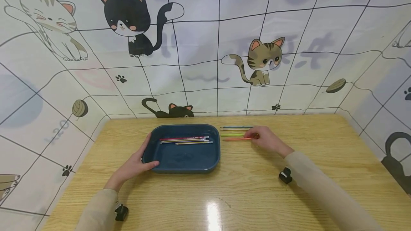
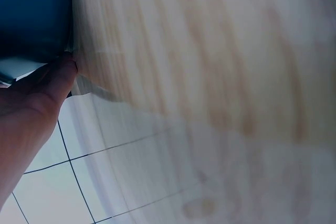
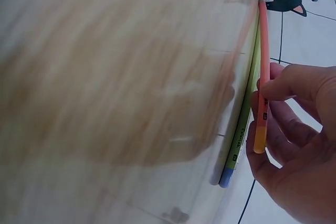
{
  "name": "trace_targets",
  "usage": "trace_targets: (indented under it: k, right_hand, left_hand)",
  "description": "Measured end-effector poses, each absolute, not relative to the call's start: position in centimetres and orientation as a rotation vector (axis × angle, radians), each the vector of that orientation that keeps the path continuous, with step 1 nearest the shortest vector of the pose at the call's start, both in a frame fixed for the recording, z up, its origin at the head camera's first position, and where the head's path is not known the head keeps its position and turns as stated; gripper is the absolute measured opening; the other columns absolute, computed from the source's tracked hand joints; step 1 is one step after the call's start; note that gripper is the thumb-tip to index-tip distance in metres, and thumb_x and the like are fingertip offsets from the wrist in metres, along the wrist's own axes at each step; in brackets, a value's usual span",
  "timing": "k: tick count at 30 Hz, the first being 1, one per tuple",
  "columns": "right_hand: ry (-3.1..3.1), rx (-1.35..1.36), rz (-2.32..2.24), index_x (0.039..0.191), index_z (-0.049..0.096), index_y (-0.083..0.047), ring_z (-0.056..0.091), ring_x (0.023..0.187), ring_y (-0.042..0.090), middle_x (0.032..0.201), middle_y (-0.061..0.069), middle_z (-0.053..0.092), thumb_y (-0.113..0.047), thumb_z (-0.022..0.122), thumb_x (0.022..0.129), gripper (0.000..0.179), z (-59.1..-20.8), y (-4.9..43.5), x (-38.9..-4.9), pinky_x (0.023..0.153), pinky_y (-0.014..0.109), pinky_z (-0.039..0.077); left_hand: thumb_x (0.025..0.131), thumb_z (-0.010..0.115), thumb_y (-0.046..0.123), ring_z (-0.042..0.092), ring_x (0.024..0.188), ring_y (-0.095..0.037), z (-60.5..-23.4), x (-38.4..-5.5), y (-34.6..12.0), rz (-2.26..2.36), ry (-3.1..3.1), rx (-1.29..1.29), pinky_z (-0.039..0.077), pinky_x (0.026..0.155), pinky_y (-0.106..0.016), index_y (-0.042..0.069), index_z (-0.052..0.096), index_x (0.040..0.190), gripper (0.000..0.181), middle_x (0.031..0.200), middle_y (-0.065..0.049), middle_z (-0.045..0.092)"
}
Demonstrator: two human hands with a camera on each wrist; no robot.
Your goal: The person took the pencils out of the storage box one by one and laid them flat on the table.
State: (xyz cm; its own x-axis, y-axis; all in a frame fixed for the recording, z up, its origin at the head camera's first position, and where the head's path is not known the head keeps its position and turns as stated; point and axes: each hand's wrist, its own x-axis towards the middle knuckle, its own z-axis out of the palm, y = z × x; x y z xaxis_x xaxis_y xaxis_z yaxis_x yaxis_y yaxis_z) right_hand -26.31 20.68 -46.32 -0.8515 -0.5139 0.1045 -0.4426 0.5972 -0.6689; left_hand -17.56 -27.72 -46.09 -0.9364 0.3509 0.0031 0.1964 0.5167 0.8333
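Right hand (image 1: pixel 264 139): pinches the coral pencil between thumb and fingers, near its orange end; some fingers are hidden behind it in the right wrist view.
Left hand (image 1: pixel 136 163): grips the tray at its near left corner, thumb over the rim, fingers along the outer left wall; the fingertips are mostly hidden.
Coral pencil (image 1: pixel 237 139): just right of the tray, in the right hand's fingers; I cannot tell whether it touches the table.
Tray (image 1: pixel 187 169): one, dark blue, on the table; cut off in both wrist views.
Pencils in the tray (image 1: pixel 184 138): a red one at the far side, others closely packed beside it; at least three, the exact number hard to make out.
Pencils beside the tray: three besides the coral one, namely a dark pencil (image 1: pixel 237 127), a brownish pencil (image 1: pixel 234 129) and a yellow-green pencil (image 1: pixel 232 135); the right hand covers their right ends in the head view.
Lettering: on the yellow-green pencil, too small to read fully.
Black wrist devices (image 1: pixel 285 175): two, one under each forearm, partly hidden by the sleeves (image 1: pixel 321 188).
Table (image 1: pixel 244 195): one, wood-grained, its near edge out of view.
Yarn balls (image 1: pixel 80 108): two, printed on the backdrop (image 1: pixel 199 45).
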Motion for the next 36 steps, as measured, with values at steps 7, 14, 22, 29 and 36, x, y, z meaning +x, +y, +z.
trace_targets:
  k: [7,14,22,29,36]
  right_hand:
    - [2.753,-0.84,-1.029,0.098,0.072,-0.001,0.062,0.089,0.024,0.096,0.008,0.068,0.013,0.061,0.082,0.024,-46.39,20.52,-26.52,0.078,0.041,0.051]
    - [2.77,-0.884,-0.955,0.098,0.071,0.0,0.062,0.085,0.022,0.094,0.009,0.068,0.014,0.06,0.082,0.024,-46.05,20.17,-26.53,0.076,0.039,0.052]
    - [2.79,-0.92,-0.821,0.099,0.071,-0.002,0.057,0.079,0.016,0.09,0.004,0.066,0.012,0.062,0.083,0.022,-46.27,20.08,-27.1,0.07,0.034,0.049]
    - [2.74,-0.869,-0.945,0.099,0.07,-0.001,0.06,0.083,0.019,0.092,0.005,0.066,0.011,0.064,0.084,0.02,-46.58,20.3,-27.07,0.075,0.037,0.051]
    - [2.704,-0.793,-1.123,0.101,0.071,0.0,0.061,0.089,0.022,0.098,0.008,0.068,0.009,0.066,0.083,0.021,-46.92,20.74,-26.82,0.081,0.04,0.052]
  left_hand:
    - [0.086,0.074,0.017,0.002,0.142,-0.042,-46.03,-17.61,-27.7,1.398,2.587,0.484,0.01,0.106,-0.066,0.02,0.0,0.157,0.102,0.16,-0.016,0.0]
    - [0.086,0.074,0.016,0.002,0.142,-0.043,-45.98,-17.62,-27.71,1.399,2.587,0.485,0.01,0.106,-0.065,0.022,0.0,0.157,0.102,0.16,-0.017,0.0]
    - [0.086,0.074,0.017,0.002,0.142,-0.042,-45.93,-17.64,-27.75,1.388,2.593,0.481,0.01,0.106,-0.065,0.023,0.0,0.157,0.102,0.16,-0.017,0.0]
    - [0.087,0.073,0.017,0.001,0.142,-0.043,-45.94,-17.57,-27.78,1.387,2.587,0.483,0.011,0.106,-0.066,0.022,-0.001,0.157,0.102,0.16,-0.016,-0.001]
    - [0.087,0.073,0.017,0.002,0.142,-0.043,-46.01,-17.56,-27.8,1.383,2.585,0.483,0.011,0.106,-0.066,0.019,-0.001,0.157,0.101,0.16,-0.015,-0.001]
